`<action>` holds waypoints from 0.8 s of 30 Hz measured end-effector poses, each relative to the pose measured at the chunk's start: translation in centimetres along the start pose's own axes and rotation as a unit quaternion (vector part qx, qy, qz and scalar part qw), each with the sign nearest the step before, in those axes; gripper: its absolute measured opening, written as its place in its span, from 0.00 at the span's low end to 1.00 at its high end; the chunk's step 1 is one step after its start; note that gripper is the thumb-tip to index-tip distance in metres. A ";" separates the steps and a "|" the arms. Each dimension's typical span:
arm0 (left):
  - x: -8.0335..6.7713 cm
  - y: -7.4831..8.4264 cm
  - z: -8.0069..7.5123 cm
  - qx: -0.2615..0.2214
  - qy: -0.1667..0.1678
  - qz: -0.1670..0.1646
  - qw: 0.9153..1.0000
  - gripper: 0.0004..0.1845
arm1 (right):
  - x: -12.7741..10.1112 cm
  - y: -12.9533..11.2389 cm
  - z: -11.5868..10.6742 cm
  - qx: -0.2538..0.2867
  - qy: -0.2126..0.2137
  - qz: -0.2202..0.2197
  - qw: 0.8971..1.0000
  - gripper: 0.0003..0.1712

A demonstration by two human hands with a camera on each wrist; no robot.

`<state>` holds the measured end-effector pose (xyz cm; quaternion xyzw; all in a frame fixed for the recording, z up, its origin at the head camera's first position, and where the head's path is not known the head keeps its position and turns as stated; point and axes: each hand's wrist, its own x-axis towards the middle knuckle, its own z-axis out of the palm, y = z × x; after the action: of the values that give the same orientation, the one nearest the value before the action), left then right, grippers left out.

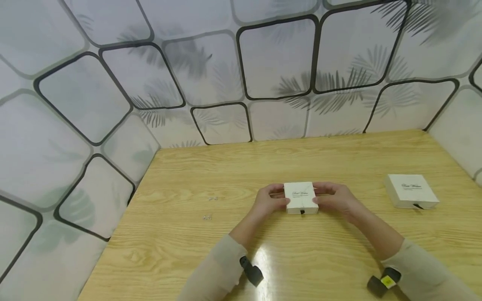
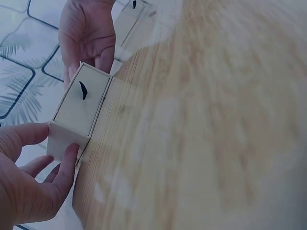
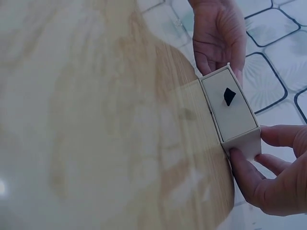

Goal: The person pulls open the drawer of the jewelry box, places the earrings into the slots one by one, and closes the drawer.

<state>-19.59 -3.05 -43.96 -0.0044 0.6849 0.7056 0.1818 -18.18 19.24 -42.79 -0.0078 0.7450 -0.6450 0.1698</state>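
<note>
Two small glinting items (image 1: pixel 213 198) (image 1: pixel 206 217) lie on the wooden table (image 1: pixel 188 251) well to the left of the small white box (image 1: pixel 300 197), one nearer the person than the other; they are too small to identify. The left hand (image 1: pixel 269 201) grips the box's left end, thumb on one face and fingers curled round the other side, as the left wrist view shows (image 2: pixel 33 177). The box sits on the table at about its middle, just in front of the person, its top printed with a fine script and a black pull tab (image 1: pixel 302 212) showing on the near side. The right hand (image 1: pixel 336 198) holds the box's right end in the same way, thumb and fingers closed narrowly on it (image 3: pixel 268 167). Well to the right of that box, apart from both hands, a second white box (image 1: pixel 411 190) with its own black tab rests on the table. Patterned wall panels (image 1: pixel 263 62) stand behind the table.
</note>
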 end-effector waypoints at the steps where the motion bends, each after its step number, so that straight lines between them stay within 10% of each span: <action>1: 0.0 0.0 -0.1 0.000 -0.001 0.000 1.000 0.28 | 0.0 0.0 0.1 0.003 0.001 0.003 1.000 0.39; 24: -2.1 0.1 -1.5 0.023 -0.007 -0.005 1.000 0.29 | -1.4 -0.3 2.4 -0.001 -0.003 0.013 1.000 0.38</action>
<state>-18.03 -5.07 -43.39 0.0013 0.6996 0.6886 0.1905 -16.29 17.19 -42.43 -0.0005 0.7448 -0.6423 0.1807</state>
